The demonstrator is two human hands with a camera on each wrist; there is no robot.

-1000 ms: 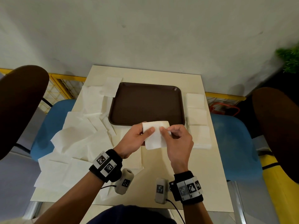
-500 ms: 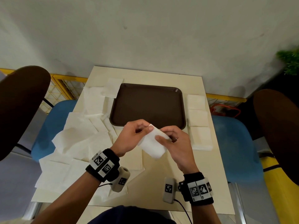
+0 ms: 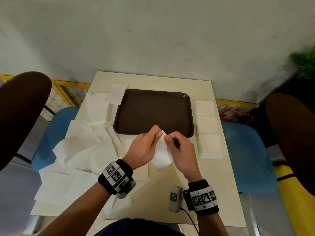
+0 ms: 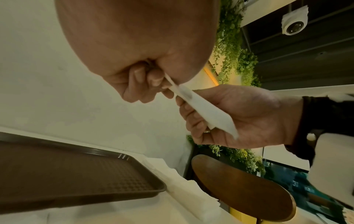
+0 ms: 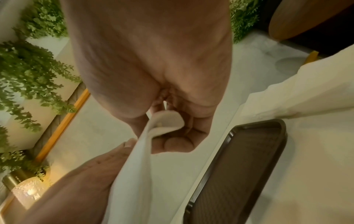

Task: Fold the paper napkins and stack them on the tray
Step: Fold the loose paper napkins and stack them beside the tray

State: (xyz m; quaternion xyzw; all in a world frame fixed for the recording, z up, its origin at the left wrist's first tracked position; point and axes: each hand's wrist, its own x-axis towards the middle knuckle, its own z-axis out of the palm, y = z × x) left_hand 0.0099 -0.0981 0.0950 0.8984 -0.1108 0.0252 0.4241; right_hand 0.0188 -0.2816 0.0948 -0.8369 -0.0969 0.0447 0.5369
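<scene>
**Napkin turned on its corner between our two hands**

Since a second ago we have turned the napkin [image 3: 161, 155] from flat and square to a tilted diamond, and our hands have come closer together at its top corner. Our left hand [image 3: 142, 149] pinches this far corner between thumb and curled fingers, and our right hand [image 3: 181, 153] pinches it from the other side, fingers curled round the edge. In the left wrist view the napkin [image 4: 203, 109] lies across the right palm. It hangs above the near edge of the table [image 3: 219, 176], just in front of the brown tray [image 3: 153, 111], and does not touch it. The tray has nothing on it. Along the right edge of the table we see three folded napkin piles [image 3: 208, 128] in a row. On the left side, the unfolded napkins [image 3: 80, 147] lie loose and overlapping, some reaching over the left edge.
</scene>
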